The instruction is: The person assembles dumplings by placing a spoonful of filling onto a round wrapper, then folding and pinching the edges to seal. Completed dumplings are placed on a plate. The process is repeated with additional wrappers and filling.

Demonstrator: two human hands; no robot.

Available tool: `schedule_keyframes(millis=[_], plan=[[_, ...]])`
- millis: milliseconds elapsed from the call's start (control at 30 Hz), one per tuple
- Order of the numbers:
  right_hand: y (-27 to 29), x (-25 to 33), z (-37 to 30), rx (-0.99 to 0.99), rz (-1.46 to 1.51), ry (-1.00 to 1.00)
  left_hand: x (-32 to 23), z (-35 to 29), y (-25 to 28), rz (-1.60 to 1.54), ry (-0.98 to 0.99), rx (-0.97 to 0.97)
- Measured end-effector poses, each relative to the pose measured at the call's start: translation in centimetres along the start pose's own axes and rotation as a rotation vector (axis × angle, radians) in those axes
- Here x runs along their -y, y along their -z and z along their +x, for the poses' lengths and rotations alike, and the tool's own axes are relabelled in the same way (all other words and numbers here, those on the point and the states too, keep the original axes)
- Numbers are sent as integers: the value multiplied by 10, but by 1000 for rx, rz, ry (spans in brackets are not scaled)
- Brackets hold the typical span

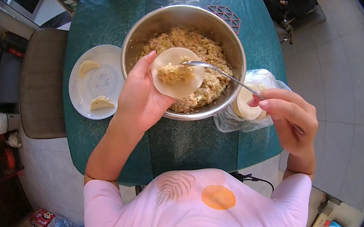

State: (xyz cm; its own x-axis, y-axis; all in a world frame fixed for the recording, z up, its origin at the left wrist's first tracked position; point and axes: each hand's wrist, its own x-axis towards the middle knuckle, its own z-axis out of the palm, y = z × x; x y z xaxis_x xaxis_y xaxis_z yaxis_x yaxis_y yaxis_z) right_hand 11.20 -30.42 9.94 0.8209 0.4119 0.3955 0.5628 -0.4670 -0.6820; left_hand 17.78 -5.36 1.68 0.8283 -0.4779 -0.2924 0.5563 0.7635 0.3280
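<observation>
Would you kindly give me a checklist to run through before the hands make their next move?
1. Wrapper spread open on the left hand: ok.
2. Filling on the wrapper: ok, a mound is there.
3. Spoon in the right hand: ok.
4. Spoon clear of the wrapper: not ok, its tip is over the filling.
5. Wrapper rim moistened: cannot tell.
6. Bare room on the plate: ok, two folded dumplings lie apart.

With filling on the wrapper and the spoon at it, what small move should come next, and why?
Probably lift the spoon clear with the right hand: its tip is at the filling on the unfolded wrapper in the left hand. That would likely free the wrapper for folding, like the dumplings on the plate.
</observation>
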Motion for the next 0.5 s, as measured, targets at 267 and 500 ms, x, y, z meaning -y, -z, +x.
schedule_keyframes(millis=[267,500], plan=[[5,-12,2,75,45,42,-4,5,-4,61,-56,-98],[-1,-7,8,143,-47,39,-3,6,-6,65,-68,-91]])
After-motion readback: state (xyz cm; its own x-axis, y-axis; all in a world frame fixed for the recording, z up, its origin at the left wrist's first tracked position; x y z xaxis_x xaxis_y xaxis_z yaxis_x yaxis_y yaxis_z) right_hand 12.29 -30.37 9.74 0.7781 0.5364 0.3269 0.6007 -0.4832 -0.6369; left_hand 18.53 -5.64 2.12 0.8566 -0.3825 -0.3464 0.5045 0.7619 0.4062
